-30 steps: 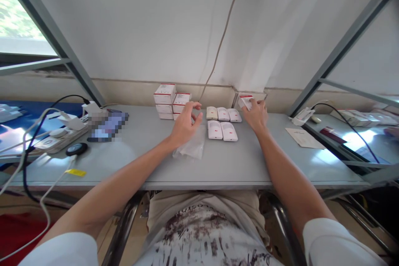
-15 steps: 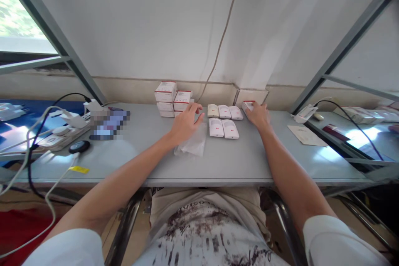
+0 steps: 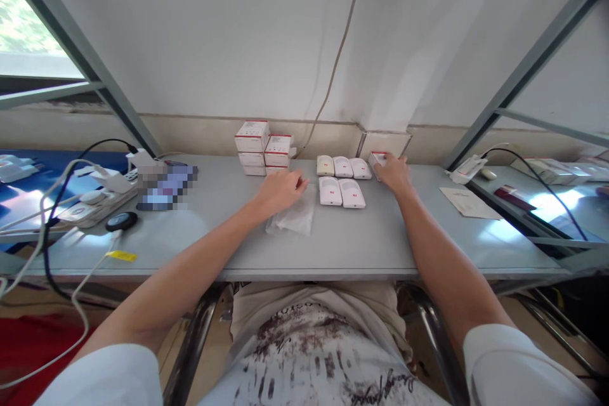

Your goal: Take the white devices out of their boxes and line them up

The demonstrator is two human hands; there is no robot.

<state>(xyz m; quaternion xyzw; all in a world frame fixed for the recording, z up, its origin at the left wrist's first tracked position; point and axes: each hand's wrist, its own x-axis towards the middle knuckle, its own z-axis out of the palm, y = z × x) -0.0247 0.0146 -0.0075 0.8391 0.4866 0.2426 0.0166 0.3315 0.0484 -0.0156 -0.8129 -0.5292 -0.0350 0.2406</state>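
Note:
My left hand [image 3: 284,191] is over the far end of some clear plastic bags [image 3: 295,219]. Its fingers are curled together, and what they hold, if anything, is hidden. At the wall, the fingers of my right hand [image 3: 396,174] are closed on a small white and red box [image 3: 378,158], which rests on the table. Between my hands lie several white sensor-like devices with small red marks: a row of three, one of them a cream device [image 3: 325,165], and a nearer pair that includes a white device [image 3: 351,193].
White and red boxes [image 3: 252,136] are stacked against the wall behind my left hand. Leftward are a phone [image 3: 167,188], a black round device [image 3: 121,222] and a power strip [image 3: 98,206] with cables. A paper [image 3: 469,202] lies at right, near a metal frame [image 3: 518,66].
My left hand has come down and slightly nearer to me, its spread fingers curling together over the plastic bags. My right hand stays at the small box.

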